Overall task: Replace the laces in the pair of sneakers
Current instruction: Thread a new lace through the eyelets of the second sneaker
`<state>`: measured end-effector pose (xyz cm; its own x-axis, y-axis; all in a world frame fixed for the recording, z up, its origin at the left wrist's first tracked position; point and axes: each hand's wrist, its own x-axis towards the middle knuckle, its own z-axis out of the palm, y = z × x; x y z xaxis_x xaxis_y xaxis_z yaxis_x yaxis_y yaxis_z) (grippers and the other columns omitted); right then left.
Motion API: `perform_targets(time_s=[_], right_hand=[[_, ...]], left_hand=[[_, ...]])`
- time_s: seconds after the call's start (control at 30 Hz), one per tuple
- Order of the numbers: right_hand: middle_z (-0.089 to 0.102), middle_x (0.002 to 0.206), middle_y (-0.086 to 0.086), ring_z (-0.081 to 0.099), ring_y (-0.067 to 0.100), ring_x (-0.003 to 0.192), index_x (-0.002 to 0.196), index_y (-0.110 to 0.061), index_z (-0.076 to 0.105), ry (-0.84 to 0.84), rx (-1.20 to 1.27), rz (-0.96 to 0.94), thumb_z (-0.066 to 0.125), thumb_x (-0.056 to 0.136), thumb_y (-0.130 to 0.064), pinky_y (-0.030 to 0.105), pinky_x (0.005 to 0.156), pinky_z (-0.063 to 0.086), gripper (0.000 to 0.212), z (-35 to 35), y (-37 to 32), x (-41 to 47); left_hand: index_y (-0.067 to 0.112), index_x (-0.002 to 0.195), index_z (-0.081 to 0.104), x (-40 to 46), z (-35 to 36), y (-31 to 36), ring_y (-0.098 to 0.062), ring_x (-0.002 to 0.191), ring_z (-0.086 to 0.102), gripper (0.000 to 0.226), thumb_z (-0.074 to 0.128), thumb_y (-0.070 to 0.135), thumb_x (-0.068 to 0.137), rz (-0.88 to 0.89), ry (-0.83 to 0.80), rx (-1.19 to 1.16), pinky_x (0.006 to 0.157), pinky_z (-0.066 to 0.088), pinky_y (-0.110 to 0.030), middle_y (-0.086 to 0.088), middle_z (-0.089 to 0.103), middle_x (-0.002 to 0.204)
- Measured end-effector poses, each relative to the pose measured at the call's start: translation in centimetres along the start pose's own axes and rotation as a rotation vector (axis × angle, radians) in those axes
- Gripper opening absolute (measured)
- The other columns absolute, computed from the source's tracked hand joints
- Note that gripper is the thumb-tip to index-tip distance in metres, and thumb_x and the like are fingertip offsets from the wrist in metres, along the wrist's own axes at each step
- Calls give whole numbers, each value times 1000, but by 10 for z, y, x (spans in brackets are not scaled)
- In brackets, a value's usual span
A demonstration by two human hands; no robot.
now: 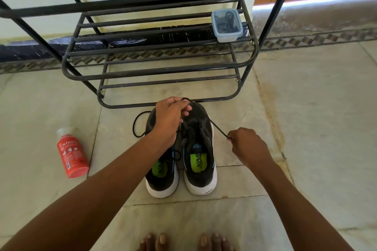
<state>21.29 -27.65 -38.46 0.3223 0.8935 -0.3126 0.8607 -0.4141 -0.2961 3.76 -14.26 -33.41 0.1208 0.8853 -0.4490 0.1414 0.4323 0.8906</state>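
Head view: two black mesh sneakers stand side by side on a pale stone-tile floor (306,128), heels toward the camera, thick white soles touching or nearly so; left sneaker (161,177) partly covered by the forearm, right sneaker (201,149) in full sight; both show lime-green insoles with printed lettering and a blue trim at the collar.

Left hand (170,116) hovers over the toe end of the pair, fingers curled and pinching a thin round black lace (217,127); the lace arcs over the knuckles, then runs taut and diagonal to the right hand (247,142), whose fingertips are closed on it, pinching near its end; a slack loop of black lace (135,126) lies on the tile left of the left sneaker.

Behind the toes: a dark tubular metal shoe rack (163,71), rounded corners, slatted shelves; on its right end a translucent rectangular plastic box (226,25) with lid, dark cords coiled inside.

Left on the floor: a red cylindrical plastic bottle (72,155) lying on its side, white cap, label reads CINTHOL.

Bare toes (183,242) at the bottom edge.
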Motion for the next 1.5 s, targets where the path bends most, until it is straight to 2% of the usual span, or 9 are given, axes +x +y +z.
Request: perform_targets(time_s=[0.13,0.3,0.53,0.7,0.97,1.07,1.17,1.27,1.5], right_hand=[[76,88,12,73,28,72,104,-11,77,138,388,11,57,99,-6,36,71,61,22,-6,-1,4],[76,78,14,76,28,68,97,-1,69,138,1230,130,65,97,-2,27,58,59,5,-25,-28,-2],[70,97,32,77,36,88,107,9,64,122,1576,205,70,89,6,39,78,64,19,-32,-40,-6],[66,103,35,76,41,89,104,10,63,94,1592,204,66,91,10,45,82,63,13,-25,-33,-5],[74,95,11,76,26,79,82,-1,79,17,1089,123,87,70,7,37,71,64,17,-16,-27,6],[76,87,6,75,18,79,86,-2,81,-68,928,44,84,74,7,24,70,62,16,-21,-27,9],[74,76,2,72,13,70,83,-7,78,-8,810,-35,74,88,0,23,69,61,9,-24,-34,10],[72,72,4,70,19,67,83,-4,71,36,831,-75,65,92,2,30,68,61,13,-24,-43,10],[76,77,9,76,19,71,81,-1,74,-13,898,-140,81,76,10,30,69,64,13,-29,-52,7]], left_hand=[[14,120,63,-5,-1,0,-14,76,70,24,69,12,97,-6,-53,-4,64,51,-25,-9,79,95],[22,104,66,-26,-9,-8,-2,65,63,29,83,20,82,242,-150,646,60,47,-9,0,70,80],[16,113,64,-41,-16,-21,-7,76,63,32,79,16,85,246,-214,885,63,45,-11,4,65,86],[16,112,66,-37,-22,-21,-5,80,63,28,75,8,86,177,-178,846,67,46,-10,5,65,86],[20,102,71,-34,-28,-23,-5,81,65,26,74,2,84,173,-131,791,66,47,-12,2,69,85],[15,103,74,-32,-27,-25,-4,81,65,23,72,0,85,167,-125,805,68,47,-9,2,70,86],[12,106,77,-28,-27,-28,-9,86,68,24,69,-2,87,125,-130,796,83,59,-24,-1,73,89],[13,107,78,-26,-28,-30,-13,88,70,26,68,-3,89,97,-130,773,86,60,-30,-2,74,91],[12,105,78,-25,-30,-30,-15,88,71,26,68,-5,89,74,-139,738,86,62,-33,-3,74,89]])
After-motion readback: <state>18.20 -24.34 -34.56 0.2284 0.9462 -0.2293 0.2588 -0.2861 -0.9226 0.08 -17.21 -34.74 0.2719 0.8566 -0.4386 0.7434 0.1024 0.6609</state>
